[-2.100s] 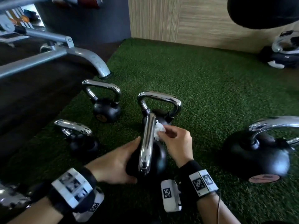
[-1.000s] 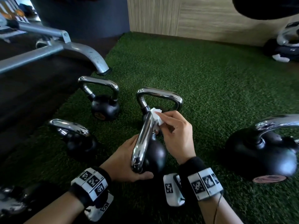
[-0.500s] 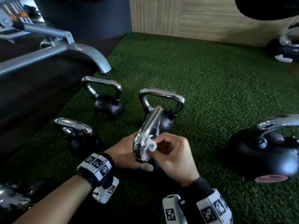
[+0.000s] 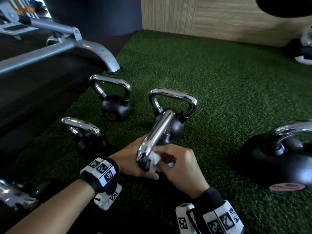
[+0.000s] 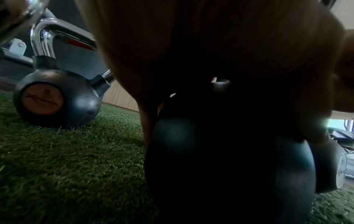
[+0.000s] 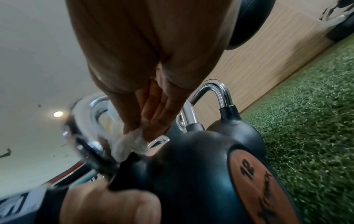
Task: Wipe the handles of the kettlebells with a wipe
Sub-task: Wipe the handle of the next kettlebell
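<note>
A black kettlebell with a chrome handle stands on the green turf right in front of me. My left hand cups its black ball from the left, thumb wrapped across the front. My right hand pinches a crumpled white wipe against the near lower end of the handle. In the right wrist view the wipe sits between fingertips and chrome, above the ball with its brown "12" badge.
Three more kettlebells stand close: one behind, one at back left, one at left. A large one lies at right. A steel bench leg and dark floor border the turf at left; a wooden wall runs behind.
The right hand has slid the wipe from the far top of the handle down to its near lower end. The left hand keeps holding the ball.
</note>
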`<state>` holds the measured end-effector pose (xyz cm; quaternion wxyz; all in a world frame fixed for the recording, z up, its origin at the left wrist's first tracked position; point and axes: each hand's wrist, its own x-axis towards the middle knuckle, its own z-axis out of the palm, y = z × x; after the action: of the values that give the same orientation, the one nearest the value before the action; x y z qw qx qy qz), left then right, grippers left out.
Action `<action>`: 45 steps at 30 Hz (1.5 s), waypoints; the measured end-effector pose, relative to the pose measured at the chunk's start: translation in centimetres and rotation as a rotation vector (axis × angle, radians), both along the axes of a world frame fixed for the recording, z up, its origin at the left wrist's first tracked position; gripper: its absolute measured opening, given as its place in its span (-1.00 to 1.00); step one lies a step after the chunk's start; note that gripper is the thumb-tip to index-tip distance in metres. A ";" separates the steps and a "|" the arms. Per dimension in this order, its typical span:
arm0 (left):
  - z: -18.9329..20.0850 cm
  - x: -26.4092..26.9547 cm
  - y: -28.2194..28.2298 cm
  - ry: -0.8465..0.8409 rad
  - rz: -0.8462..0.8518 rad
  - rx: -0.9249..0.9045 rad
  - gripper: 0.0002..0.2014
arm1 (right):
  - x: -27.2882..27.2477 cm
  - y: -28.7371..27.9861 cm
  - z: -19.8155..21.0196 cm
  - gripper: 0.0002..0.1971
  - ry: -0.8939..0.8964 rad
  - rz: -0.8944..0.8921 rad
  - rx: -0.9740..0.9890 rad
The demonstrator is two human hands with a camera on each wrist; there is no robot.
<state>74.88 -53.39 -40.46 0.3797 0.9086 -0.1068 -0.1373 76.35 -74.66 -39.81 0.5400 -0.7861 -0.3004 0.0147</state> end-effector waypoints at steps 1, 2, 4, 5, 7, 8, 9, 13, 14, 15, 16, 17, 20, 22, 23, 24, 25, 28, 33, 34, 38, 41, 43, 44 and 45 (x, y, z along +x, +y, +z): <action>-0.4 -0.2 0.1 -0.032 -0.021 0.016 -0.36 | 0.4 0.0 0.2 -0.74 -0.006 -0.002 -0.016; -0.9 -0.3 0.3 -0.047 -0.030 0.025 -0.34 | 0.8 0.2 0.4 -0.77 -0.036 0.011 -0.044; -1.4 -0.5 0.4 -0.050 -0.046 0.047 -0.39 | 1.4 0.9 0.3 -0.84 -0.105 0.098 -0.139; -1.4 -0.5 0.4 -0.052 -0.053 0.056 -0.43 | 1.4 1.3 0.3 -0.84 -0.107 0.145 -0.186; -1.0 -0.5 0.3 -0.069 -0.057 0.069 -0.44 | 1.3 1.6 0.6 -0.82 -0.057 0.194 -0.229; -0.7 -0.6 0.1 -0.067 -0.056 0.050 -0.41 | 1.3 1.5 0.9 -0.82 -0.032 0.214 -0.219; -0.6 -0.6 0.1 -0.074 -0.051 0.036 -0.36 | 1.3 1.3 1.1 -0.83 -0.006 0.245 -0.196; -1.0 -0.6 -0.1 -0.154 -0.075 0.019 -0.16 | 1.4 1.0 1.6 -0.83 0.094 0.329 -0.150; -1.4 -0.5 0.0 -0.150 -0.069 0.006 -0.18 | 1.4 1.2 1.6 -0.82 0.085 0.316 -0.156; -1.6 -0.5 0.1 -0.149 -0.062 -0.003 -0.19 | 1.4 1.3 1.6 -0.81 0.066 0.302 -0.163; -1.5 -0.5 0.1 -0.153 -0.057 -0.001 -0.20 | 1.3 1.4 1.6 -0.80 0.057 0.295 -0.166; -1.3 -0.6 0.0 -0.165 -0.057 0.009 -0.18 | 1.2 1.4 1.7 -0.80 0.063 0.299 -0.156; -1.5 -0.7 0.0 -0.176 -0.024 -0.019 -0.13 | 0.9 1.0 1.9 -0.83 0.194 0.336 -0.053; -2.0 -0.7 0.3 -0.141 -0.004 0.001 -0.19 | 0.6 1.0 1.7 -0.87 0.340 0.333 0.076; -2.2 -0.7 0.4 -0.106 0.004 0.013 -0.21 | 0.3 1.2 1.6 -0.88 0.425 0.317 0.163; -2.4 -0.7 0.5 -0.090 0.005 0.030 -0.17 | 0.2 1.3 1.4 -0.88 0.515 0.294 0.264; -2.5 -0.6 0.4 -0.095 0.005 0.044 -0.11 | 0.1 1.5 1.1 -0.87 0.608 0.260 0.374; -2.7 -0.5 0.5 -0.164 0.012 0.032 0.06 | 0.8 2.0 1.2 -0.84 0.824 0.130 0.634; -1.9 -1.0 0.2 -0.159 0.032 -0.010 0.07 | 0.3 1.6 2.0 -0.78 0.870 0.112 0.684; -1.7 -1.0 0.1 -0.151 0.045 -0.022 0.08 | 0.4 1.6 2.0 -0.74 0.846 0.095 0.671; -1.6 -1.2 0.0 -0.141 0.066 0.006 0.09 | 1.9 2.2 2.3 -0.69 0.663 -0.072 0.623; -1.3 -1.3 -0.1 -0.127 0.068 0.007 0.03 | 2.1 2.9 2.3 -0.60 0.515 -0.176 0.518; -1.3 -1.2 -0.1 -0.131 0.048 0.028 0.07 | 1.6 3.0 1.9 -0.59 0.445 -0.239 0.445; -1.3 -1.2 -0.1 -0.127 0.043 0.036 0.10 | 1.4 3.1 1.8 -0.63 0.406 -0.279 0.407; -1.3 -1.3 -0.1 -0.122 0.048 0.035 0.11 | 1.4 3.1 1.7 -0.66 0.358 -0.326 0.368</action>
<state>73.63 -53.50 -41.72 0.3596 0.9241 -0.1057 -0.0745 77.77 -71.52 -38.13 0.7131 -0.6977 -0.0678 0.0115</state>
